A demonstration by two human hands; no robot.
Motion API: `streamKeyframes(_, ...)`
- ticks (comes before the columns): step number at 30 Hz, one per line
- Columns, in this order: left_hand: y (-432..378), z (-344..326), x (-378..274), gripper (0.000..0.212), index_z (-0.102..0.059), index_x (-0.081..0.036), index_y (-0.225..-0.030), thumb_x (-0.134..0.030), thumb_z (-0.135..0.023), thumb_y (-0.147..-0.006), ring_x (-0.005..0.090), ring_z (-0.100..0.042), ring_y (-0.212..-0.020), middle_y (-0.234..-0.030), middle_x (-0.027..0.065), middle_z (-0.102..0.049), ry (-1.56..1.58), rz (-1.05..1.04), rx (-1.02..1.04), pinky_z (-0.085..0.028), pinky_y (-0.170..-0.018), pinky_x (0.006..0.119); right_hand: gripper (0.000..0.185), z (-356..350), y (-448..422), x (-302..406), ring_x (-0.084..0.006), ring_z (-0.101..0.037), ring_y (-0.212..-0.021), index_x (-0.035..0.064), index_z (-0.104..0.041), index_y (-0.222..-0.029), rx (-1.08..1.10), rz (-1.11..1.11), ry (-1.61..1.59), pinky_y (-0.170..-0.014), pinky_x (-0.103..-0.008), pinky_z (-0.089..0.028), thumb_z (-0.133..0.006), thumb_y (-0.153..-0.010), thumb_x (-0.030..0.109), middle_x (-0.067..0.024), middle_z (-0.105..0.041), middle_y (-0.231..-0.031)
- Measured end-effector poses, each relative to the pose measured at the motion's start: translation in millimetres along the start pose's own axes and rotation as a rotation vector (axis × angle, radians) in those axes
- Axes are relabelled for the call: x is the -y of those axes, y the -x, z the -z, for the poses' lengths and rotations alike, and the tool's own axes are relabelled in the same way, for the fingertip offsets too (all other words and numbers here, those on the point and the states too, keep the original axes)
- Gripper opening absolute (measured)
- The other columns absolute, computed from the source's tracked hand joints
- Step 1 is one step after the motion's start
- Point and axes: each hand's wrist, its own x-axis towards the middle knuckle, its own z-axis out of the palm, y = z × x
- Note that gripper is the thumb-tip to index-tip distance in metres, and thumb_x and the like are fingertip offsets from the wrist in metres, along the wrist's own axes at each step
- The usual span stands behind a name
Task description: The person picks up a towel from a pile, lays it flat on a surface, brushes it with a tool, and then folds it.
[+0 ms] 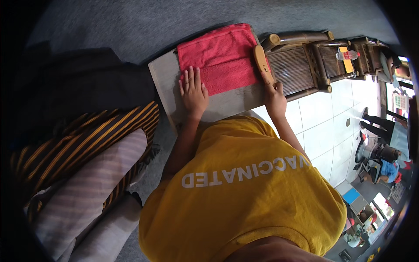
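A red terry towel [222,59] is spread over a grey board-topped table [229,103], with shallow wrinkles across it. Palm down, my left hand [195,96] rests at the towel's near left corner, its fingers on the cloth and slightly spread. My right hand [275,100] grips the near end of a long tan wooden handle, apparently a wooden-backed brush [261,60]. The index finger lies along its top, which bears small writing. The brush stands along the towel's right edge; any bristles are hidden.
Bamboo benches [291,70] adjoin the table's right side. On one lie a plastic bottle [347,55] and a yellow folder or envelope [346,67]. Dark cloth [98,82] and striped garments [131,122] are at left. People [392,137] are at far right, beyond white floor tiles [317,124].
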Motion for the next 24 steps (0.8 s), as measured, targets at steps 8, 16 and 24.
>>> streamKeyframes(8, 2.2, 5.3, 5.0, 0.061, -0.034, -0.01, -0.148, -0.023, -0.046, -0.09, 0.0279, -0.023, -0.145, -0.157, 0.0097, -0.026, -0.02, 0.057, 0.031, -0.018, -0.116, 0.056, 0.065, 4.0, -1.6, 9.4, -0.0323, -0.065, -0.073, 0.0378, -0.046, -0.14, -0.015, 0.03, -0.199, -0.064, -0.0432, -0.055, -0.054, -0.085, 0.004, -0.0142, -0.051, -0.097)
streamKeyframes(16, 3.2, 3.9, 7.6, 0.061, -0.037, -0.009, -0.147, -0.022, -0.048, -0.088, 0.0292, -0.026, -0.144, -0.156, 0.0112, -0.029, -0.01, 0.034, -0.005, -0.019, -0.115, 0.056, 0.066, 1.0, 9.0, 66.4, -0.0348, -0.063, -0.07, 0.0395, -0.045, -0.14, 0.034, 0.254, -0.402, -0.062, -0.0445, -0.054, -0.058, -0.085, 0.007, -0.015, -0.05, -0.097)
streamKeyframes(24, 2.2, 5.4, 7.6, 0.06, -0.038, -0.008, -0.145, -0.022, -0.049, -0.088, 0.0304, -0.027, -0.143, -0.155, 0.0125, -0.03, 0.018, 0.016, -0.054, -0.02, -0.114, 0.056, 0.077, -26.0, 15.7, 82.0, -0.0353, -0.065, -0.068, 0.0434, -0.037, -0.144, 0.244, 0.338, -0.191, -0.062, -0.0452, -0.056, -0.055, -0.081, 0.003, -0.0156, -0.049, -0.095)
